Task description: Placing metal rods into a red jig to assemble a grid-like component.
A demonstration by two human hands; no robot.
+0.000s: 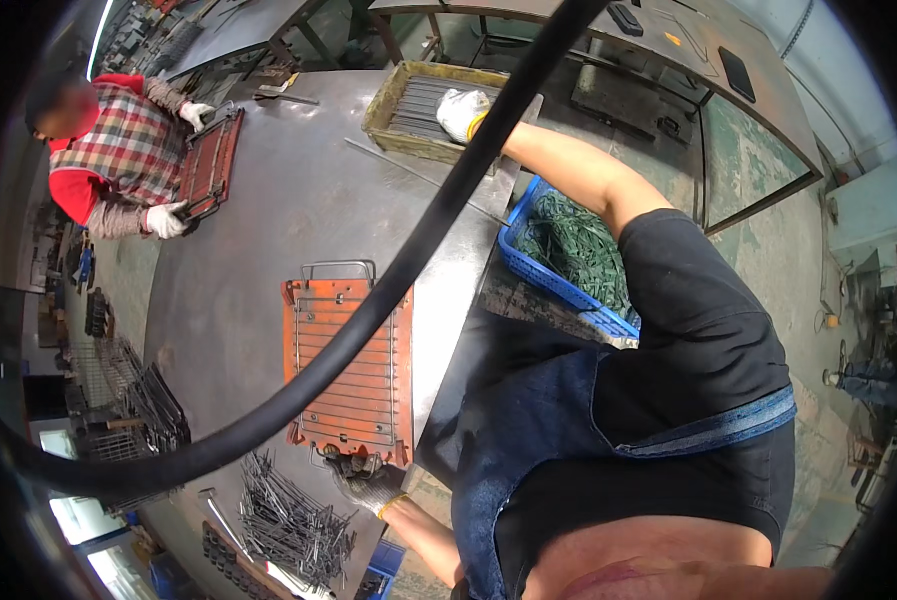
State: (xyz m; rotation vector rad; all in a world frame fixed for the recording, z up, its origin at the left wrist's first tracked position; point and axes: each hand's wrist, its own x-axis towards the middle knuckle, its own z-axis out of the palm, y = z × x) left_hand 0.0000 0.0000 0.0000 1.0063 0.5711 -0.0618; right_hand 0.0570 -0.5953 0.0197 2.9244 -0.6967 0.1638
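My right hand (pixel 460 115), in a white glove, reaches into a worn yellowish metal tray (pixel 376 118). Its fingers curl down over thin grey metal rods (pixel 433 98); whatever they pinch is hidden. Below, my left hand (pixel 363 482), in a grey glove with dark fingers, is closed at the lower end of an orange metal jig (pixel 353 385). What lies in those fingers cannot be made out. Thin rods lie crosswise in the jig between its two toothed sides, and a bent wire loop (pixel 338 266) sticks out of its top end.
Loose metal pieces (pixel 293 525) are heaped below the jig. A long thin rod (pixel 408 170) lies on the steel table (pixel 228 300). A blue crate (pixel 538 262) of green strips stands beside it. Across the table, a gloved co-worker (pixel 118 150) holds another jig (pixel 211 165). A black cable crosses the view.
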